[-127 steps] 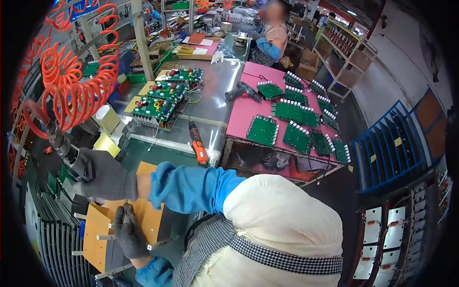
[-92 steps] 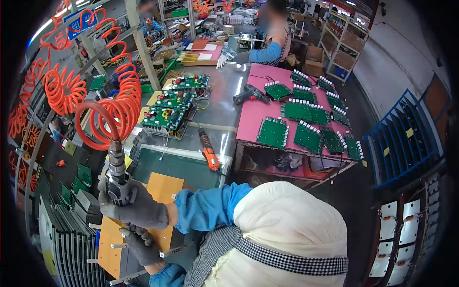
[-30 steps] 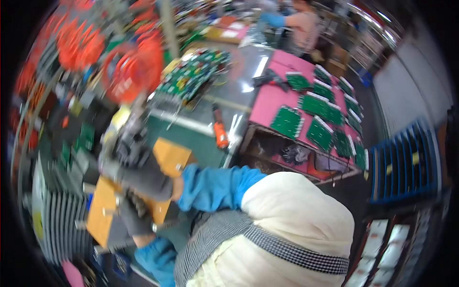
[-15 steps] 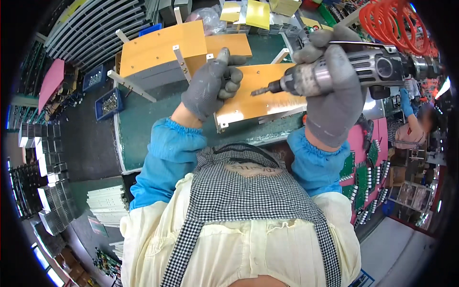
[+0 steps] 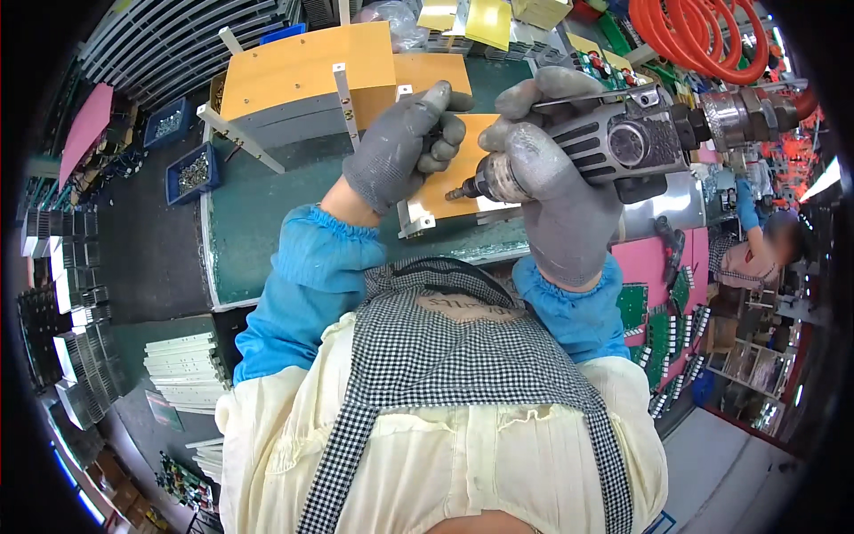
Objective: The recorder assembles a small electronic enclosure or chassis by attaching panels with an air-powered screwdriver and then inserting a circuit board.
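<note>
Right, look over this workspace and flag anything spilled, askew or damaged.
Nothing stands out: the small parts sit inside the blue bins, the right hand holds the driver, and the orange panels show no visible damage.

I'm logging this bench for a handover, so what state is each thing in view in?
Left hand: gloved, fingers curled; can't tell if it holds anything.
Right hand: gloved, gripping the power tool.
Power tool: held, can't tell if running.
Bit: fitted, pointing left.
Red hose: coiled.
Blue bin: open, holding small metal parts.
White strips: stacked.
Green circuit boards: laid out on pink.
</note>
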`<state>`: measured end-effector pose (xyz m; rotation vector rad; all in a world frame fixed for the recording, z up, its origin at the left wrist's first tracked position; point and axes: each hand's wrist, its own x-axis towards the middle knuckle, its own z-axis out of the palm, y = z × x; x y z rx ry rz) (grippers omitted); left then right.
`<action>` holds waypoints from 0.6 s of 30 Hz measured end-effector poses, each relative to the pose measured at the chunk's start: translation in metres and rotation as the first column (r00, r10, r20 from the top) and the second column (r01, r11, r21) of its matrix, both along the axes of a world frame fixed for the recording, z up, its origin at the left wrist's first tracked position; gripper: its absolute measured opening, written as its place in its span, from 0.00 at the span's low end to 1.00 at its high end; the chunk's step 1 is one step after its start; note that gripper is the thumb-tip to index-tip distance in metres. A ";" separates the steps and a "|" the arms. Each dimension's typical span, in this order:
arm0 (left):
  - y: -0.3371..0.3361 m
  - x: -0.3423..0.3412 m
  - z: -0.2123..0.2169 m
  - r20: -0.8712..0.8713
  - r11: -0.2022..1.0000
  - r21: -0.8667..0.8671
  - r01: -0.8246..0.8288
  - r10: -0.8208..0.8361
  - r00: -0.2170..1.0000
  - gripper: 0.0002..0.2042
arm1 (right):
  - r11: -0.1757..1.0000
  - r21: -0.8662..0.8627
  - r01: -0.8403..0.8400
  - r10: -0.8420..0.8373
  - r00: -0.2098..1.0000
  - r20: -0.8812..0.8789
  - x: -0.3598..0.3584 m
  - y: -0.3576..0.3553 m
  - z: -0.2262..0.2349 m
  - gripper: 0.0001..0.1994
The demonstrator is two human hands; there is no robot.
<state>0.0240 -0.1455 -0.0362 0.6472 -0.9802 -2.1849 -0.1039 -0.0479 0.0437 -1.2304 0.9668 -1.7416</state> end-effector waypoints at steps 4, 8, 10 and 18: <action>0.013 0.007 0.004 -0.010 0.991 -0.103 -0.088 0.088 0.996 0.19 | 1.000 -0.014 0.023 -0.025 0.994 -0.108 0.003 0.000 0.000 0.22; 0.027 0.035 -0.002 0.128 0.959 -0.142 -0.246 0.264 0.956 0.17 | 0.999 0.008 0.037 -0.035 0.984 -0.177 0.007 -0.003 0.002 0.21; 0.036 0.046 -0.012 0.232 0.915 -0.173 -0.364 0.397 0.888 0.16 | 1.000 -0.023 -0.012 0.008 0.985 -0.172 0.008 -0.004 0.004 0.21; 0.068 0.037 -0.037 0.391 0.969 -0.081 -0.235 0.248 0.886 0.15 | 0.999 -0.009 -0.035 0.033 0.989 -0.141 0.012 -0.002 0.005 0.20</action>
